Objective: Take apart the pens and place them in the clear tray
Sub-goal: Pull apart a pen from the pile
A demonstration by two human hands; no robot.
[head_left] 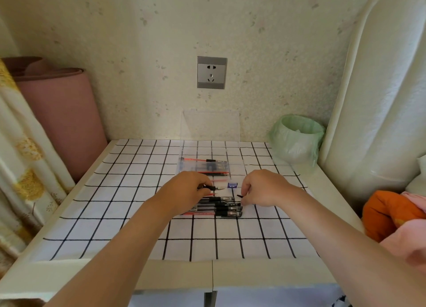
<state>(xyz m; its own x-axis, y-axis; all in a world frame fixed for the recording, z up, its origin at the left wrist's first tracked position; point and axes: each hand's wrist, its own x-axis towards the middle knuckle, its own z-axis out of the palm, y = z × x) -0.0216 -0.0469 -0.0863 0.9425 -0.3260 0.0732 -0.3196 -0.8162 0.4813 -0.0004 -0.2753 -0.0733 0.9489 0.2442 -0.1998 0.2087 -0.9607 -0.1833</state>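
Observation:
Several black and red gel pens (221, 208) lie side by side on the checked cloth in front of my hands. My left hand (186, 189) grips an uncapped pen (215, 188) with its tip pointing right. My right hand (262, 188) pinches a small black pen cap (239, 196) just to the right of that tip. Behind the hands stands the clear tray (237, 166), its lid raised against the wall, with a red refill (196, 160), clear barrels and other pen parts inside. A small blue-purple box (232, 185) sits between the hands and the tray.
A bin lined with a green bag (297, 138) stands at the table's back right. A pink rolled mat (62, 122) leans at the left, a white padded headboard (378, 99) rises at the right. Orange and pink cloth (396, 216) lies by the right edge. A wall socket (212, 72) sits above.

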